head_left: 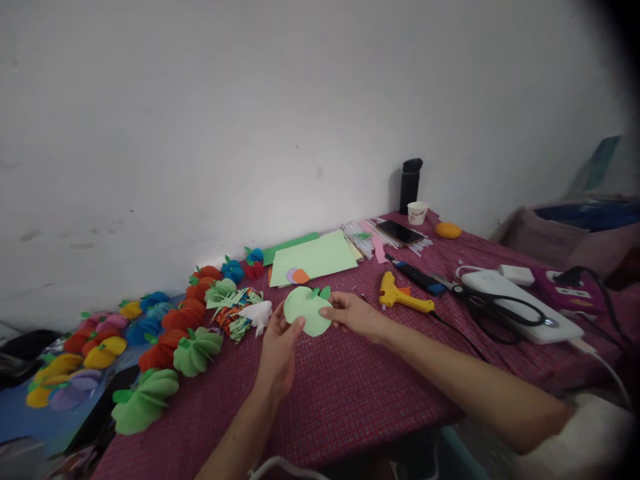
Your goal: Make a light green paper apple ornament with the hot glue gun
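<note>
Between my two hands is a pale green paper pumpkin [306, 308] with small darker green leaves at its top edge. My left hand [281, 337] pinches its left side, thumb on the front face. The right side is gripped by my right hand [350, 313], its thumb pressed near the leaves. The fingers behind the paper are hidden. Just left of my left hand lie a crumpled white tissue [257, 315] and a heap of coloured paper scraps [235, 317].
Finished paper pumpkins [197, 351] in several colours crowd the left. Pale green sheets [315, 259] lie at the back. To the right are a yellow glue gun [403, 295], black scissors [493, 300], a white power bank [525, 313], a phone [399, 232], a paper cup [417, 213] and a black bottle [410, 187].
</note>
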The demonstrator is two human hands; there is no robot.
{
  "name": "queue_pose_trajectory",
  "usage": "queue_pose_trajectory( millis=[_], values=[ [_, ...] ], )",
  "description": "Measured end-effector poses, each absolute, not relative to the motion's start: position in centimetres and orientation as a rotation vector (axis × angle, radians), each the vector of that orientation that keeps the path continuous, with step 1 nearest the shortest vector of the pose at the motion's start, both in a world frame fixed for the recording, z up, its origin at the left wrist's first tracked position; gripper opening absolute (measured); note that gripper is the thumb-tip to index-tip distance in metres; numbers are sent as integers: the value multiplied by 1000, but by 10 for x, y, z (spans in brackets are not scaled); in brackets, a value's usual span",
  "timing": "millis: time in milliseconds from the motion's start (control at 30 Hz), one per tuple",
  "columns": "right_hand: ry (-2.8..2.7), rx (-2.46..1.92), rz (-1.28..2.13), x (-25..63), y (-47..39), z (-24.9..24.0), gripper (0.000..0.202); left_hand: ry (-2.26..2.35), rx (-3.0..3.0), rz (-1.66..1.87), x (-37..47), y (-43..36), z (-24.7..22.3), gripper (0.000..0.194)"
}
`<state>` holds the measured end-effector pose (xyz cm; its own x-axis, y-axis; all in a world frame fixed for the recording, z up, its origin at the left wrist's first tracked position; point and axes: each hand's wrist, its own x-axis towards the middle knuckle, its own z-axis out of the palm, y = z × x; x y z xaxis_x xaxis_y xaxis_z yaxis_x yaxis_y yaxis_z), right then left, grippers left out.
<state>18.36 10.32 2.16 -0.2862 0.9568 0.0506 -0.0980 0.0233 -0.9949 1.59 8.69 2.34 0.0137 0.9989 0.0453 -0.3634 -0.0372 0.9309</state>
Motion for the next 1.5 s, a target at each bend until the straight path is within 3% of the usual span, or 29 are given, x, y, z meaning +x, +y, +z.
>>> queue_pose_trajectory(
  millis=[267,633,933,1267,1500],
  values=[
    [-1340,-904,1509,189,117,22,30,1006,1141,1311,24,101,15,38],
    [-1255,-906,1522,193,122,9,26,1029,1135,1097,31,102,-2,38],
    [-1183,-855,1627,196,122,14,36,1057,1129,1079,31,97,-3,31],
    [-1188,-887,1670,199,122,13,25,1069,1138,987,28,95,-7,26],
    [-1472,-753,1519,206,123,17,14,990,1078,966,28,92,-2,22]
  ],
)
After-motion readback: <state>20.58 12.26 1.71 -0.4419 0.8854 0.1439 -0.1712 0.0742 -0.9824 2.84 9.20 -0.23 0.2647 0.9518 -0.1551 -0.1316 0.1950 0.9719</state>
